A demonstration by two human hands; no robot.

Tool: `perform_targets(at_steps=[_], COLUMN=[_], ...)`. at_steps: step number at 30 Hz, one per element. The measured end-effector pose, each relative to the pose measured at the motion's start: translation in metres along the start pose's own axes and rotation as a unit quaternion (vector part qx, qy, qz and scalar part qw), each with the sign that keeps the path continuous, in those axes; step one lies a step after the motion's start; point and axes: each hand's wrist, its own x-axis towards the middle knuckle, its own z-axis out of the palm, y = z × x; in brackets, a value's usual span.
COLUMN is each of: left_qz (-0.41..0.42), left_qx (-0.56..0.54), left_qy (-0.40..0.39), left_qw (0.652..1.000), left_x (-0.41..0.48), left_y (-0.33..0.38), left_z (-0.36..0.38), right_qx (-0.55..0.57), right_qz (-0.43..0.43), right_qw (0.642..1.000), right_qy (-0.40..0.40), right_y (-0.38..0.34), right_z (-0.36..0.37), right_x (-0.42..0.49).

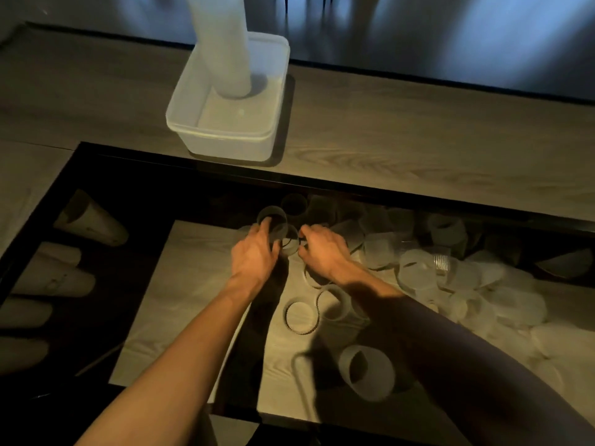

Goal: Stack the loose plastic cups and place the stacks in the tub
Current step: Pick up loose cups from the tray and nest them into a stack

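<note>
By the table's (pixel 418 140) near edge a loose cup (pixel 367 371) lies on its side, where the right forearm could sweep it off. Mid-table, the left hand (pixel 254 252) curls its fingers round a cup (pixel 273 220), and the right hand (pixel 322 249) seems to pinch a second cup (pixel 289 245) at the rim. If they are nested askew, the thin walls may jam or buckle. At the far edge the tub (pixel 222 146) holds a tall, leaning stack (pixel 225 43), which a careless addition could topple.

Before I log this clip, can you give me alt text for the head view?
A person's left hand grips a translucent cup while the right hand pinches the rim of a second cup beside it, over a dim table. Loose cups lie heaped to the right; a tall stack stands in the tub beyond.
</note>
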Motion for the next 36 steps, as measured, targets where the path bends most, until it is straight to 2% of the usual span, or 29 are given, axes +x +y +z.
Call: perform_targets(at_steps=[3,6,14,17,23,27,31,34,36], left_qz=[0.01,0.018,-0.081,-0.081,-0.184,-0.258,-0.291,-0.286,-0.269], left_qx=[0.046,0.029,-0.158,-0.222,-0.409,-0.493,-0.543,-0.554,-0.534], left_qy=[-0.022,-0.009,0.017,0.001,-0.005,-0.018,-0.028,-0.056,-0.067], left_qw=[0.999,0.999,0.984,0.972,0.893,0.83,0.787,0.779,0.799], left_x=[0.011,0.01,-0.023,-0.033,-0.051,-0.063,-0.072,-0.073,-0.074], left_y=[-0.006,-0.012,-0.043,-0.054,-0.067,-0.07,-0.067,-0.07,-0.072], left_z=[0.002,0.006,0.011,0.016,0.027,0.035,0.033,0.037,0.037], right_qx=[-0.03,-0.044,-0.094,-0.075,-0.064,-0.065,-0.042,0.057,0.128], right_qz=[-0.034,-0.068,-0.118,-0.125,-0.142,-0.153,-0.15,-0.115,-0.088], right_qw=[0.999,0.996,0.987,0.987,0.983,0.978,0.98,0.99,0.986], right_qy=[-0.028,-0.035,-0.063,-0.069,-0.093,-0.129,-0.125,-0.053,-0.059], right_y=[-0.006,-0.009,-0.011,-0.013,-0.011,-0.009,-0.007,-0.008,-0.014], right_z=[0.007,0.015,0.031,0.034,0.034,0.04,0.038,0.031,0.024], right_x=[0.008,0.012,0.022,0.023,0.016,0.013,0.01,0.004,0.0])
